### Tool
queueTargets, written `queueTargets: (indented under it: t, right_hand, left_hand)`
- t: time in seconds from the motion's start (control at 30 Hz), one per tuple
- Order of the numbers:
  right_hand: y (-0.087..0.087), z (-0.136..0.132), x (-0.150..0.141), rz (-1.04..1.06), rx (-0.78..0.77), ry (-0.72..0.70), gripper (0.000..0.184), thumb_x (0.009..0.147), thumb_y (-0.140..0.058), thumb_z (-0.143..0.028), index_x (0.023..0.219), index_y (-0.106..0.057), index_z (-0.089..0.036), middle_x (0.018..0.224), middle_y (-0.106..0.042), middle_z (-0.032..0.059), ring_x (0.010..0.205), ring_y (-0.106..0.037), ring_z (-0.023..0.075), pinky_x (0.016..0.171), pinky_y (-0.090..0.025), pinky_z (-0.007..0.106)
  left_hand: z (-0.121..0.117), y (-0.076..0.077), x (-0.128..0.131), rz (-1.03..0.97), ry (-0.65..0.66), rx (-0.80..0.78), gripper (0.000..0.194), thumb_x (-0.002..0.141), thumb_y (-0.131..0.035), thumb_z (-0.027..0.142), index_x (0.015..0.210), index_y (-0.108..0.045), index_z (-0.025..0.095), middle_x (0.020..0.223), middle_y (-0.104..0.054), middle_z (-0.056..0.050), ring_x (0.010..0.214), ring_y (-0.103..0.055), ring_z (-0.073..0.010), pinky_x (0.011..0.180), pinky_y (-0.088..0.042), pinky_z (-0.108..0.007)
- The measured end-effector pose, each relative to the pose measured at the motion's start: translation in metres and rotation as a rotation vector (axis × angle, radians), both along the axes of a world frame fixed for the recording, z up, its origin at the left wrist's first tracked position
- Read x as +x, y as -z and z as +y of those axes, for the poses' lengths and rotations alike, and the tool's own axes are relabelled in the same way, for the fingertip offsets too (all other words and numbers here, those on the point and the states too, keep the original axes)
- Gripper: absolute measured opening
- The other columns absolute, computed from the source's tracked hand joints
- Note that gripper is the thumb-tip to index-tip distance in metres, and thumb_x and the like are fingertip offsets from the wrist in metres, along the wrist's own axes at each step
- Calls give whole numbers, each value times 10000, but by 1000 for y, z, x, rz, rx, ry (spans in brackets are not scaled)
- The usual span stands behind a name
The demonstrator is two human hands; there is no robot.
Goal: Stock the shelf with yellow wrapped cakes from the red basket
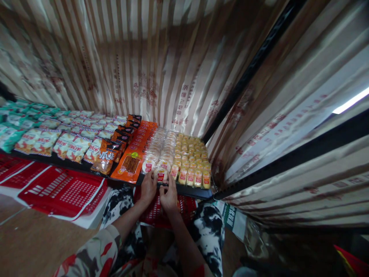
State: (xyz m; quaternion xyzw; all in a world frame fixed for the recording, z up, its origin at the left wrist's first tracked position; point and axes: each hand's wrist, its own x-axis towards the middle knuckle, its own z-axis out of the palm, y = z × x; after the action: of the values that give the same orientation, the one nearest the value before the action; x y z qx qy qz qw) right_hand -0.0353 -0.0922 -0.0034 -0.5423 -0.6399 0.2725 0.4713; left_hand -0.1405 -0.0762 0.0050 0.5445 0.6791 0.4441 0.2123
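Between my two hands is a round, pale snack in a clear wrapper with a red label (162,176), at the front edge of the shelf. My left hand (148,188) grips its left side, and my right hand (169,193) has its fingers closed on the right side. Behind it run rows of similar white wrapped snacks (157,144). To the right stand rows of small yellow wrapped cakes (191,156) with red and orange labels. A large orange packet (134,156) showing brown sticks lies just left of the white rows.
Further left on the shelf are orange-and-black packets (108,156), white snack bags (73,148) and green bags (13,134). Red printed sheets (65,190) hang below the shelf edge. A dark metal post (230,96) rises at the right corner, before a pleated curtain (161,65).
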Motion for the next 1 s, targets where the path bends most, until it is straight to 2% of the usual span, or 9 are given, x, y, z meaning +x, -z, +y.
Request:
queueTargets:
  t: [0.17, 0.37, 0.53, 0.77, 1.0]
  right_hand:
    - [7, 0, 1, -37, 47, 6, 601, 775, -433, -175, 1370, -367, -125, 1394, -362, 176, 1170, -492, 249, 763, -565, 322]
    - [10, 1, 1, -31, 90, 15, 553, 778, -424, -180, 1328, -434, -114, 1379, -381, 185, 1107, -542, 233, 749, -564, 315]
    - [13, 1, 3, -3, 85, 6, 505, 781, -424, -185, 1275, -501, -115, 1369, -398, 194, 1049, -582, 226, 766, -557, 323]
    - [15, -1, 6, -38, 99, 32, 439, 790, -430, -185, 1205, -567, -134, 1354, -429, 167, 1181, -498, 247, 856, -526, 349]
    - [11, -3, 9, -88, 148, 44, 379, 819, -393, -167, 1139, -591, -124, 1309, -474, 170, 1207, -475, 236, 977, -445, 402]
  left_hand:
    - [4, 3, 1, 57, -24, 31, 310, 901, -377, 352, 1027, -564, 139, 950, -598, -109, 920, -567, -219, 838, -466, -378]
    - [7, 5, 2, 65, -21, 47, 291, 884, -422, 312, 1089, -536, 140, 991, -581, -115, 943, -556, -222, 852, -460, -391]
    - [5, 9, 2, 32, 11, 47, 375, 834, -476, 213, 1203, -453, 151, 1084, -543, -121, 838, -567, -180, 833, -470, -377]
    - [3, 9, 1, 64, 43, 64, 392, 810, -487, 181, 1201, -456, 156, 1089, -534, -116, 981, -545, -215, 863, -461, -394]
    - [-5, 0, 1, 232, 38, 28, 394, 846, -475, 214, 1234, -436, 160, 1148, -485, -126, 1073, -516, -234, 868, -471, -363]
